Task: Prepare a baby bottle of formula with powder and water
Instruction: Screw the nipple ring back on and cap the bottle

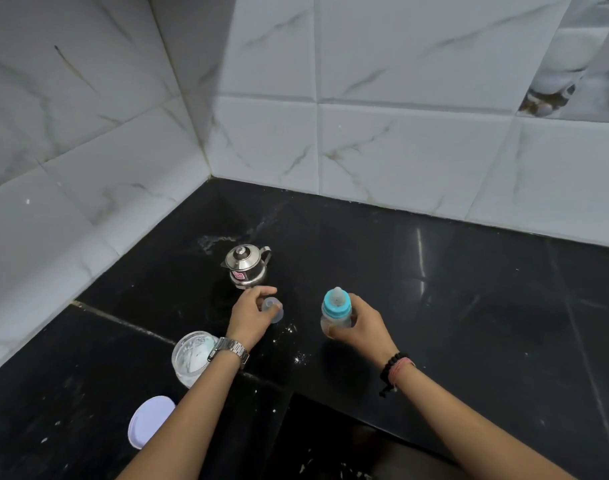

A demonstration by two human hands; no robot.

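The right hand (360, 323) grips the baby bottle (336, 311), upright on the black bench (469, 306). The left hand (249, 315) closes on the clear cap (273, 308), beside the steel pot (247, 265).

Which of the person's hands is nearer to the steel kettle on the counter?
Left. The left hand, holding a clear cap, sits just in front of the steel kettle. The right hand holds the baby bottle farther off to the kettle's right.

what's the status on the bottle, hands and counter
Left hand on clear cap. Right hand holds bottle, teat on. Nothing in the way.
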